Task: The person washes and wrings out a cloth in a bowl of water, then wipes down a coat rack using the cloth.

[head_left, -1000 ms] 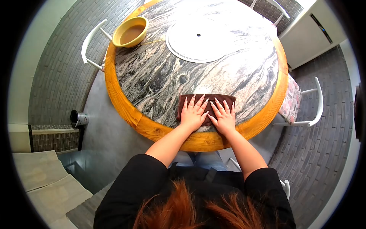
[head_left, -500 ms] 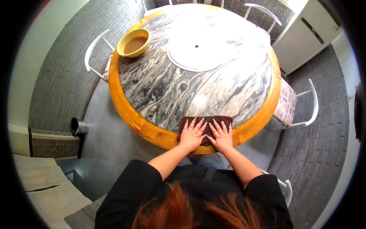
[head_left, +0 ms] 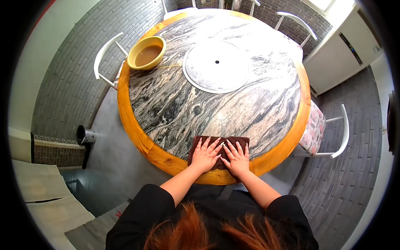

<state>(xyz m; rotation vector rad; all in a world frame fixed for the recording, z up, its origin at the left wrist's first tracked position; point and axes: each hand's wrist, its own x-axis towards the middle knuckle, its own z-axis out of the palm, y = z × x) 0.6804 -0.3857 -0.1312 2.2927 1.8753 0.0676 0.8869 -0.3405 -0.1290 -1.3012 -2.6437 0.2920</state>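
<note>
A folded dark brown cloth (head_left: 218, 141) lies at the near edge of the round table (head_left: 166, 112), over the marbled top and part of the wooden rim. My left hand (head_left: 204, 156) rests flat on the cloth's left half with its fingers spread. Flat on the right half lies my right hand (head_left: 237, 159), fingers also apart. The two thumbs come close together near the cloth's middle. Neither hand grips the cloth; both press on it from above.
A yellow basin (head_left: 146, 53) of brownish liquid stands at the table's far left edge. A round white disc (head_left: 216, 66) sits mid-table. White chairs (head_left: 343, 131) surround the table. A bin (head_left: 86, 135) is on the floor at left, a white cabinet (head_left: 346, 52) at right.
The table and basin sit lower in view at first, with both hands and the cloth also lower. Relative to the table, hands and cloth have come nearer its front edge.
</note>
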